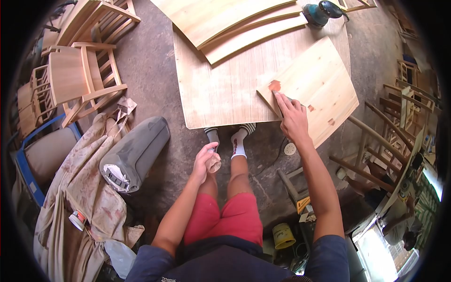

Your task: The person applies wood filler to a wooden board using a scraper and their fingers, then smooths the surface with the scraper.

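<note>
Concrete floor (150, 70), stacked wooden chairs (80, 75)

The right hand (292, 117) rests flat on a pale square wooden panel (324, 82), fingers pointing toward a reddish filler patch (274, 85) near the panel's left corner; smaller reddish spots show lower on the same board. The panel lies tilted across a larger plywood sheet (221, 89) that serves as a work surface. The left hand (206, 161) is held above the knees, curled around a small wad of tan material (214, 163). At the top, curved wooden boards (244, 28) lie stacked beside a teal power sander (321, 11). Unfinished wooden chairs (82, 70) stand at the left, above a stained cloth (80, 192) on the concrete floor.
</note>
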Motion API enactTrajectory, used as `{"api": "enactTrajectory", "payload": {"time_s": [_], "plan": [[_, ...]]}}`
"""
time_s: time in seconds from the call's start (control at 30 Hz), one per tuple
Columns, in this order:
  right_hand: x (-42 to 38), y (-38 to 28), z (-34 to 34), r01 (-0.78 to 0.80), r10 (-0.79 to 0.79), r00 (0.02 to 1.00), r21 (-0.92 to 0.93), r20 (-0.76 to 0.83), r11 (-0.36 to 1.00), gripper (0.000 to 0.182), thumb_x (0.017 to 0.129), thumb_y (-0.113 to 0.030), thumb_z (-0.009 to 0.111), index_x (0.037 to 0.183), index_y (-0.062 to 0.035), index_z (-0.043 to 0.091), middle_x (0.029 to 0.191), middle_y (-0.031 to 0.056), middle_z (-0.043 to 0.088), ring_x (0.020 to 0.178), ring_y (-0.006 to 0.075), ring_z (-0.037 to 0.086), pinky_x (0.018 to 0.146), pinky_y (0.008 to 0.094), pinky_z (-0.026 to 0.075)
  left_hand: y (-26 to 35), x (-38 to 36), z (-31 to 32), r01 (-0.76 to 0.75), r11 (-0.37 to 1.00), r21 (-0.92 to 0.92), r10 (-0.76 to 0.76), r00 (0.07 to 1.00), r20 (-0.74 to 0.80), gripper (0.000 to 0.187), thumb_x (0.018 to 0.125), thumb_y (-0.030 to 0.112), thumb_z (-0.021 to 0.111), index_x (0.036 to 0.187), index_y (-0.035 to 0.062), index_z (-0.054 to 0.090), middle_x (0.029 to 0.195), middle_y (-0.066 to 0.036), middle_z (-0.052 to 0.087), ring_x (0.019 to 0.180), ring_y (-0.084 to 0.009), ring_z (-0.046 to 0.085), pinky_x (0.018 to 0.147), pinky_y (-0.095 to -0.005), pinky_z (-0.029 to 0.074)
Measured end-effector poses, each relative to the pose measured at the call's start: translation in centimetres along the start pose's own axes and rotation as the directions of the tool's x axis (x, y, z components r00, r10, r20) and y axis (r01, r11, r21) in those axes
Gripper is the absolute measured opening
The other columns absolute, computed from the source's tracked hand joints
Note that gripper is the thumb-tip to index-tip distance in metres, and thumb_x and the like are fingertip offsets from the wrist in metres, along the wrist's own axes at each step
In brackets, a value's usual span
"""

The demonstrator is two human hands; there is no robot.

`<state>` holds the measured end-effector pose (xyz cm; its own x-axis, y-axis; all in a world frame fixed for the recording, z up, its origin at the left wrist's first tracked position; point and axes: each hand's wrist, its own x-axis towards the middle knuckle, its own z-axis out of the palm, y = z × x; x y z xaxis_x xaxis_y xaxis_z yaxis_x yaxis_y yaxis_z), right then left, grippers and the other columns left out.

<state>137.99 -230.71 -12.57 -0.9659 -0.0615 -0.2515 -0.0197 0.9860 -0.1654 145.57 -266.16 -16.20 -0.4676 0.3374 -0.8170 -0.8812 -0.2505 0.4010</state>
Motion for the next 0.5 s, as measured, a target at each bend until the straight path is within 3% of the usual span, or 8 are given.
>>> {"api": "enactTrajectory", "payload": {"time_s": [0.3,0.4,0.5], "plan": [[-0.3,-2.9,3.3,-0.081,0.063,0.984,-0.103,-0.165,0.991,0.078,0.072,0.000,0.060,0.148,-0.0140,0.046,0.147,0.0036,0.052,0.114,0.0285,0.051,0.090,0.0397,0.040,0.1,-0.1,-0.5,0.029,0.999,0.013,-0.029,1.000,0.003,0.040,0.099,0.018,0.049,0.136,0.0044,0.053,0.088,-0.009,0.067,0.081,-0.0138,0.064,0.076,-0.0256,0.051],[-0.8,-4.0,4.6,-0.057,0.030,0.986,-0.166,-0.163,0.984,0.075,0.074,-0.001,0.059,0.147,-0.0131,0.048,0.147,0.0038,0.052,0.115,0.0292,0.051,0.090,0.0405,0.040,0.2,-0.2,-1.0,0.033,0.999,0.040,-0.033,0.999,-0.004,0.040,0.099,0.018,0.049,0.136,0.0048,0.053,0.087,-0.008,0.067,0.080,-0.0135,0.064,0.076,-0.0256,0.051],[-1.5,-4.2,3.4,-0.032,0.029,0.997,-0.035,-0.068,0.999,0.072,0.075,-0.002,0.058,0.146,-0.0125,0.049,0.147,0.0043,0.053,0.116,0.0301,0.051,0.090,0.0413,0.040,0.8,-0.2,-1.1,0.037,0.998,0.049,-0.037,0.999,-0.006,0.039,0.099,0.018,0.048,0.136,0.0049,0.054,0.086,-0.008,0.067,0.080,-0.0133,0.064,0.076,-0.0255,0.051]]}}
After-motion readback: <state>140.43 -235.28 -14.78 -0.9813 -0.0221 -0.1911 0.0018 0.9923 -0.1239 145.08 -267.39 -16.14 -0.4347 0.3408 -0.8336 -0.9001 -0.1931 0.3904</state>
